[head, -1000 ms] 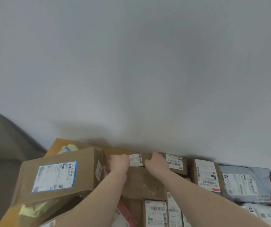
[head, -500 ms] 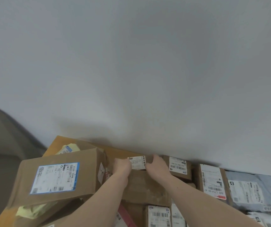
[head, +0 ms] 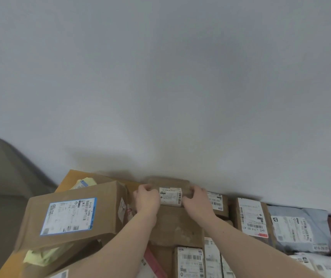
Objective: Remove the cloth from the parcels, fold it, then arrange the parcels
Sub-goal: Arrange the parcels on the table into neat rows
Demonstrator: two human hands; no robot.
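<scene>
Gripping a small brown parcel (head: 170, 191) at the wall's foot, both hands were seen from behind, so their fingertips were hidden. Its left end was clasped by the left hand (head: 147, 201), its right end by the right hand (head: 197, 202) (fingers curled round it). Beneath it a larger brown parcel (head: 175, 227) was partly covered by the forearms. No cloth could be made out; lower parcels were cut off by the frame edge.

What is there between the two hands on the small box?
In the head view, a white label on the small box lies between the left hand and right hand, both gripping it.
</scene>
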